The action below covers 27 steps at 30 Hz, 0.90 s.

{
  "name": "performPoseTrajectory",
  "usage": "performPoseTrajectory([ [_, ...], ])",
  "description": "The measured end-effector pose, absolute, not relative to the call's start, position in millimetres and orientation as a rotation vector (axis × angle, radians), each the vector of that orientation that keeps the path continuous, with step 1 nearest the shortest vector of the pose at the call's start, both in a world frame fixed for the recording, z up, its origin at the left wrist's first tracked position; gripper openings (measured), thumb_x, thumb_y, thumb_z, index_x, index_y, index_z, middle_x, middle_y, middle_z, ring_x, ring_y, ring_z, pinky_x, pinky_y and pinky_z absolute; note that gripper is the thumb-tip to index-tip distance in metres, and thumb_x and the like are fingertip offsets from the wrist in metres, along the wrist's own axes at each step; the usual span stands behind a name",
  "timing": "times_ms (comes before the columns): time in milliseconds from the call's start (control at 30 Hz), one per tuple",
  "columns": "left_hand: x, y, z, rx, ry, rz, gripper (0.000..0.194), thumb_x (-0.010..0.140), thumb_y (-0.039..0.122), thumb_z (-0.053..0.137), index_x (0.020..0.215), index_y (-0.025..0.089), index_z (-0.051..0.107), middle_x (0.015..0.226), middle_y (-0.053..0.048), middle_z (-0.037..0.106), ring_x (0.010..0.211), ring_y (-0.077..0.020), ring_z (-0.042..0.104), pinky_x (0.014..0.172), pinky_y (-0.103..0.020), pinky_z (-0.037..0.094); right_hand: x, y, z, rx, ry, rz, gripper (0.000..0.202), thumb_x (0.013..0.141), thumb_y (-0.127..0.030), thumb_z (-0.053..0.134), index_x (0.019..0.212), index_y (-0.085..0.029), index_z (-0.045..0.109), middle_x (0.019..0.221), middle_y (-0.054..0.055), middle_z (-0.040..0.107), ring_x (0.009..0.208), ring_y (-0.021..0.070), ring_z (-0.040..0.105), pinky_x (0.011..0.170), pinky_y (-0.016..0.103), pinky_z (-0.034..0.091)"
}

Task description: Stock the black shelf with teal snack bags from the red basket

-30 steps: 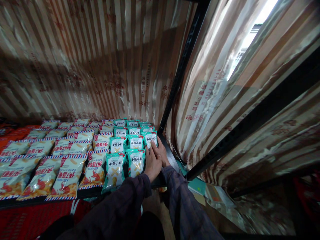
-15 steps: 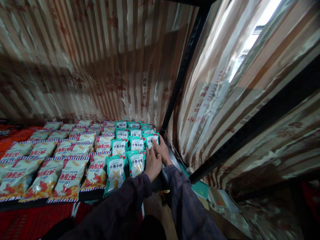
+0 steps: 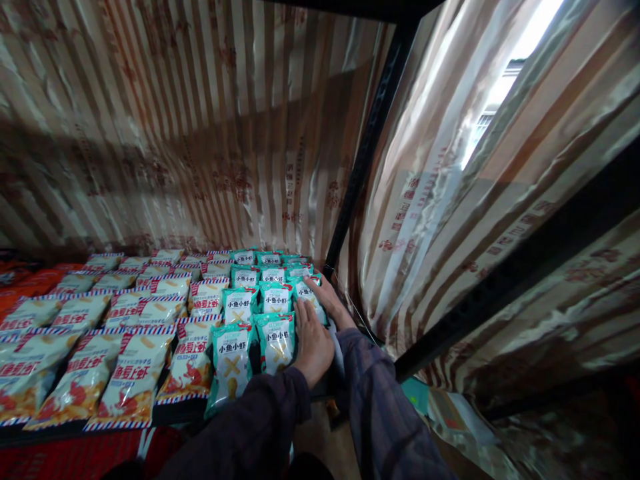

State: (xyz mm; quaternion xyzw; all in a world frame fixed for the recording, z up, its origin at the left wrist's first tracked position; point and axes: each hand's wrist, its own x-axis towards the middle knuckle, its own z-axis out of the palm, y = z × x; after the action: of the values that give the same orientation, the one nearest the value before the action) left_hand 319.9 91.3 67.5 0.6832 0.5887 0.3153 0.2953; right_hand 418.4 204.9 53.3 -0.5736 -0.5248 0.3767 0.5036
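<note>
Small teal-and-white snack bags (image 3: 276, 340) lean in rows at the right end of a dark shelf. My right hand (image 3: 331, 301) is at the rearward bag in the rightmost column, a teal snack bag (image 3: 309, 295); one digit lies over its upper front and the others are hidden along its right side. Against the lower left of that same bag rests my left hand (image 3: 314, 343), its fingers stretched out and close together. The left palm is beside the front bag of the neighbouring column.
White-and-orange snack bags with striped edges (image 3: 135, 373) fill the shelf to the left, with orange packs (image 3: 37, 283) beyond. A black shelf post (image 3: 357, 167) rises behind my hands. Striped sheeting (image 3: 200, 133) hangs at the back and right. Red material (image 3: 75, 460) lies below the front edge.
My left hand has straightened its fingers along the bag's lower left side. More of the right-column bag's front shows. The whole scene sits slightly lower in view.
</note>
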Motion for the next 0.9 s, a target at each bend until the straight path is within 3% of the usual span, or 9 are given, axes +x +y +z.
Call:
performPoseTrajectory([
  [167, 322, 105, 66, 1.954, 1.571, 0.836, 0.07, 0.073, 0.002, 0.036, 0.141, -0.004, 0.023, 0.153, -0.021, 0.007, 0.14, -0.0265, -0.007, 0.117, -0.041, 0.005, 424, 205, 49, -1.323, -1.231, 0.914, 0.06, 0.076, -0.052, 0.061, 0.128, -0.023, 0.051, 0.116, 0.005, 0.066, 0.105, 0.0217, 0.061, 0.095, 0.037, 0.045],
  [433, 325, 139, 80, 2.057, 1.607, 0.836, 0.068, 0.077, 0.006, 0.034, 0.144, 0.003, 0.022, 0.153, -0.019, 0.016, 0.141, -0.0273, -0.002, 0.116, -0.048, 0.007, 430, 218, 38, -1.303, -1.227, 0.887, 0.063, 0.077, -0.056, 0.057, 0.13, -0.023, 0.049, 0.136, 0.005, 0.052, 0.127, 0.0221, 0.046, 0.11, 0.04, 0.03],
  [533, 326, 146, 84, 2.08, 1.656, 0.819, 0.064, 0.08, 0.007, 0.031, 0.143, 0.002, 0.024, 0.153, -0.019, 0.016, 0.142, -0.0271, -0.001, 0.116, -0.046, 0.011, 435, 225, 36, -1.31, -1.225, 0.858, 0.062, 0.078, -0.057, 0.054, 0.129, -0.021, 0.051, 0.139, 0.006, 0.049, 0.129, 0.0218, 0.043, 0.111, 0.04, 0.028],
  [700, 330, 153, 82, 2.054, 1.727, 0.833, 0.062, 0.082, 0.008, 0.029, 0.144, 0.009, 0.024, 0.154, -0.015, 0.017, 0.143, -0.0264, 0.0, 0.112, -0.049, 0.02, 438, 233, 37, -1.291, -1.232, 0.866, 0.055, 0.077, -0.054, 0.057, 0.124, -0.025, 0.056, 0.136, 0.003, 0.052, 0.128, 0.0216, 0.045, 0.11, 0.04, 0.031],
  [900, 332, 158, 71, 2.094, 1.749, 0.787, 0.06, 0.081, 0.007, 0.031, 0.141, 0.003, 0.03, 0.151, -0.02, 0.021, 0.142, -0.0287, 0.006, 0.112, -0.048, 0.019, 436, 240, 35, -1.272, -1.234, 0.951, 0.059, 0.073, -0.048, 0.062, 0.126, -0.024, 0.054, 0.136, 0.003, 0.052, 0.127, 0.0215, 0.046, 0.109, 0.039, 0.031],
])
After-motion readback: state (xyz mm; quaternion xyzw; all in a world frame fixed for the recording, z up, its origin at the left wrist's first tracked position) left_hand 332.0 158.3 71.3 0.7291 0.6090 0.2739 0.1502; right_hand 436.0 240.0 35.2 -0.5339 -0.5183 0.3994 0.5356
